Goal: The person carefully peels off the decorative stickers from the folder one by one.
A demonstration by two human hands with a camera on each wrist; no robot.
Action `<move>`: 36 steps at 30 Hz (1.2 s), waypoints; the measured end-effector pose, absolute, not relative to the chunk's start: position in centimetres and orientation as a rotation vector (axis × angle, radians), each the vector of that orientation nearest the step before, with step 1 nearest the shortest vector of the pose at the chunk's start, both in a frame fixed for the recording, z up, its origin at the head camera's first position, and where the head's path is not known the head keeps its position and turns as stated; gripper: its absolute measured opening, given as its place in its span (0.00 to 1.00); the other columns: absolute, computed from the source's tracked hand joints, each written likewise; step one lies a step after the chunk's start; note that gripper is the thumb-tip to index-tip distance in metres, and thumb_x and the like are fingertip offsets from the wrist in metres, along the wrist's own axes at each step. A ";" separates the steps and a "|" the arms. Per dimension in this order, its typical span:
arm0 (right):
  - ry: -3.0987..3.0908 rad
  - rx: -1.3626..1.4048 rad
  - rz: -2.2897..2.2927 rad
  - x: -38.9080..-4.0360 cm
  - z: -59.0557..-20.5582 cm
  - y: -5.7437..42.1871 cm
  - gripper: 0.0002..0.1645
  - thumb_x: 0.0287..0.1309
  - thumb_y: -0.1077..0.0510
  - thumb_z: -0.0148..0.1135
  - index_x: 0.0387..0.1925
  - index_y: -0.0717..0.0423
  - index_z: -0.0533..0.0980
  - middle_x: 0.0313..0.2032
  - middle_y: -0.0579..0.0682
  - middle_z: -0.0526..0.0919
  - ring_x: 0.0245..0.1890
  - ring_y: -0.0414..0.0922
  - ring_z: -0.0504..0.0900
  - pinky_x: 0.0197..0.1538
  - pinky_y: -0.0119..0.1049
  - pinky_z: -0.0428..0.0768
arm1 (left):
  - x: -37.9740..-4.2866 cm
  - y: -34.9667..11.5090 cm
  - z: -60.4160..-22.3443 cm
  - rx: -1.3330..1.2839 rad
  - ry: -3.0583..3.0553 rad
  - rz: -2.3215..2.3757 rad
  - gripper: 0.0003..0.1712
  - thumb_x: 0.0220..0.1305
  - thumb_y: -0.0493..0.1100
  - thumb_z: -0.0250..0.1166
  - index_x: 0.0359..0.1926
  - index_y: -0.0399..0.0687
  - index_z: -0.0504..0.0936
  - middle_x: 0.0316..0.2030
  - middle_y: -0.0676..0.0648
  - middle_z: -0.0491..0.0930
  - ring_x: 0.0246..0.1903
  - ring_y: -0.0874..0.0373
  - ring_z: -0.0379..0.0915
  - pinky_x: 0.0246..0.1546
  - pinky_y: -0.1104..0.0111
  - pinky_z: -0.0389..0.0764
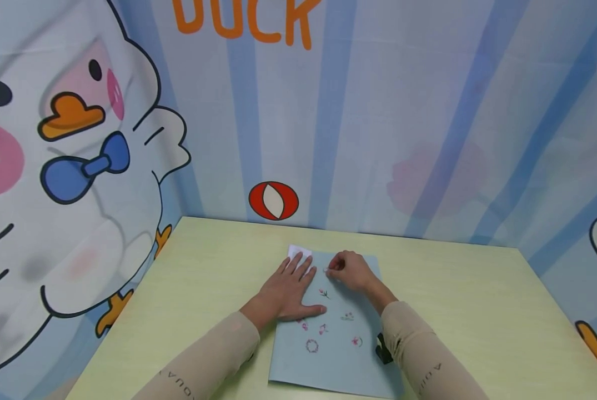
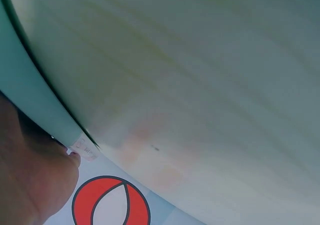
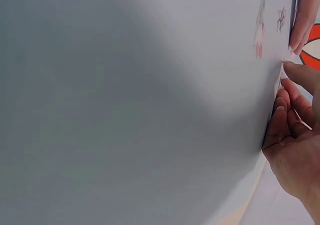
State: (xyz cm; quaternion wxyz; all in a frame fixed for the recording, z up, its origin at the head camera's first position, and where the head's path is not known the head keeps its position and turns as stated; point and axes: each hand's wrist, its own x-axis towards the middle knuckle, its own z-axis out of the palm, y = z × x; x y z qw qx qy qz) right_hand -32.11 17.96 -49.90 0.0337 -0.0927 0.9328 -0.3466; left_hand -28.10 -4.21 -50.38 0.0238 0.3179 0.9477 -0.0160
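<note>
A light blue sheet or folder [image 1: 338, 366] lies on the table with several small pink flower stickers, among them a wreath [image 1: 312, 346] and a sprig [image 1: 347, 317]. My left hand [image 1: 290, 291] rests flat with its fingers spread, over the blue surface and a white paper piece [image 1: 298, 251] at its far left corner. Near the far edge, my right hand [image 1: 350, 270] has thumb and forefinger together at a small pale sticker [image 1: 325, 270], mostly hidden by the fingertips. In the right wrist view, those fingertips [image 3: 290, 67] touch the surface close to the left hand [image 3: 302, 22].
The pale yellow table [image 1: 478, 311] extends to both sides. Behind it hangs a blue striped cloth [image 1: 368, 111] with a printed duck [image 1: 78, 166] and a red ball [image 1: 273, 200]. A small black object [image 1: 384, 350] shows beside the right sleeve.
</note>
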 end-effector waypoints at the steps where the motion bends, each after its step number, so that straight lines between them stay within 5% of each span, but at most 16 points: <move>1: 2.866 -0.285 -1.064 -32.2 -49.9 18.0 0.07 0.67 0.58 0.73 0.40 0.57 0.84 0.34 0.49 0.82 0.35 0.45 0.78 0.43 0.40 0.80 | -28.1 -4.2 -50.4 0.983 2.934 -0.051 0.62 0.66 0.86 0.41 0.85 0.50 0.52 0.85 0.46 0.45 0.84 0.44 0.33 0.82 0.49 0.41; 36: 2.865 -0.260 -1.168 -32.0 -50.5 18.3 0.05 0.72 0.60 0.66 0.39 0.58 0.83 0.34 0.51 0.81 0.35 0.46 0.76 0.42 0.40 0.75 | -27.9 -4.2 -50.1 0.988 2.937 -0.070 0.61 0.67 0.85 0.41 0.86 0.51 0.52 0.85 0.46 0.46 0.84 0.44 0.35 0.82 0.49 0.42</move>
